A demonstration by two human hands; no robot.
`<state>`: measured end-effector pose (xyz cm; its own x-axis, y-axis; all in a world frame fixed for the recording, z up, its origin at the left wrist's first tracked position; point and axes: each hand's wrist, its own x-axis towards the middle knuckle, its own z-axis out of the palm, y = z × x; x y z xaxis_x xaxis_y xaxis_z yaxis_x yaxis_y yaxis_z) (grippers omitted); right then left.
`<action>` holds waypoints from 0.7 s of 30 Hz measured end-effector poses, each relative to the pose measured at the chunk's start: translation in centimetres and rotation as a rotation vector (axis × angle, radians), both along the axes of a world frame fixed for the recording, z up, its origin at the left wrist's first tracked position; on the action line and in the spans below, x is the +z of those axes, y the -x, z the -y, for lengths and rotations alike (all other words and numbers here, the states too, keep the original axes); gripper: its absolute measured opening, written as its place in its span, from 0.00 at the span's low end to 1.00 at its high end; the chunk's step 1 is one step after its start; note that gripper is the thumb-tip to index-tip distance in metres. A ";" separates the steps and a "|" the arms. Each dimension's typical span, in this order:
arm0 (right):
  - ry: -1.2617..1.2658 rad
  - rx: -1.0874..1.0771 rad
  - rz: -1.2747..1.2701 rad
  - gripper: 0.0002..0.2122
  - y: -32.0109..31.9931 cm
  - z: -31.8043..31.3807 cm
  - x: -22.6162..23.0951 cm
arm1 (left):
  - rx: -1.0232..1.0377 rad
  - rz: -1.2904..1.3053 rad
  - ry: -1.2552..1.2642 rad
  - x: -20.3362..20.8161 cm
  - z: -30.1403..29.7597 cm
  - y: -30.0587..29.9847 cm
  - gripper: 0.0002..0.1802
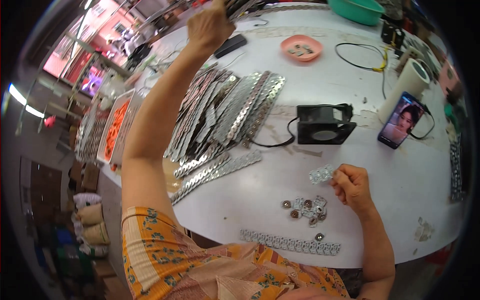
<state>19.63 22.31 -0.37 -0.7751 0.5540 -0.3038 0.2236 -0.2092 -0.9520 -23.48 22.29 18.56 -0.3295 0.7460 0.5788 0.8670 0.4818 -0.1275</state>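
My left hand (209, 29) is stretched far out across the white table, at the top edge of the view. Its fingers are curled, and whatever they may hold is hidden. A dark flat box (230, 45) lies just below that hand. Between the thumb and fingers of my right hand (354, 186) is a short strip of small silvery pieces (321, 174), held just above the table. Nearer to me lies a small pile of loose metal pieces (306, 209), some with round brown parts. A long linked strip (290, 242) runs along the near table edge.
Many metal strips (225, 107) are heaped left of centre. A black fan (325, 124) with a cable stands beside a propped phone (401, 120) and a white roll (407, 87). A pink dish (301, 47) and green basin (357, 11) are farther back. An orange-filled basket (117, 127) is left.
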 end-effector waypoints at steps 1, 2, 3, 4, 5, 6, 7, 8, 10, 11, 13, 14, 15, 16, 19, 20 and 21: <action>-0.012 -0.004 -0.004 0.15 0.4 0.2 0.2 | -0.030 -0.181 -0.055 -2.0 4.3 3.1 0.22; -0.018 -0.030 0.000 0.15 0.5 0.3 0.0 | -0.067 -0.092 -0.066 -3.2 8.0 3.6 0.23; -0.034 -0.030 -0.007 0.15 0.8 0.5 0.1 | 0.041 -0.031 -0.032 -4.5 12.1 4.8 0.25; -0.036 -0.017 0.000 0.15 0.9 0.6 0.1 | 0.108 -0.005 -0.014 -5.7 15.5 5.1 0.25; -0.043 -0.023 -0.003 0.15 0.9 0.8 0.0 | 0.173 0.020 0.008 -6.7 18.8 5.1 0.26; -0.053 -0.036 -0.002 0.15 0.9 0.9 -0.1 | 0.213 0.036 0.029 -8.0 21.6 5.3 0.25; -0.054 -0.024 0.001 0.15 0.9 1.1 -0.1 | 0.258 0.047 0.049 -8.8 24.4 5.3 0.26; -0.056 -0.037 0.002 0.16 0.9 1.2 -0.2 | 0.266 0.053 0.047 -9.9 26.5 5.6 0.26; -0.061 -0.045 0.009 0.16 0.7 1.5 -0.4 | 0.261 0.031 0.073 -11.4 29.4 5.6 0.26; -0.057 -0.048 -0.009 0.16 0.6 1.5 -0.6 | 0.220 0.005 0.113 -11.6 30.4 5.4 0.25; -0.058 -0.046 -0.024 0.16 0.5 1.7 -0.7 | 0.164 -0.047 0.177 -11.9 31.5 5.4 0.24; -0.053 -0.055 -0.022 0.16 0.5 1.8 -0.7 | 0.102 -0.105 0.245 -12.0 32.0 5.3 0.23; -0.048 -0.066 -0.018 0.16 0.4 1.9 -0.8 | 0.139 -0.124 0.257 -12.8 32.4 5.5 0.26; -0.051 -0.073 -0.012 0.16 0.4 1.9 -0.8 | 0.131 -0.119 0.254 -12.6 32.0 5.2 0.26; -0.045 -0.105 0.008 0.15 0.1 1.7 -0.9 | 0.030 -0.072 0.389 -12.1 31.0 3.8 0.40; -0.073 -0.088 0.004 0.15 0.4 1.6 -0.7 | 0.027 -0.057 0.451 -11.6 31.1 3.4 0.48; -0.096 -0.074 0.012 0.15 0.4 1.5 -0.6 | 0.016 -0.034 0.519 -11.0 31.4 2.7 0.56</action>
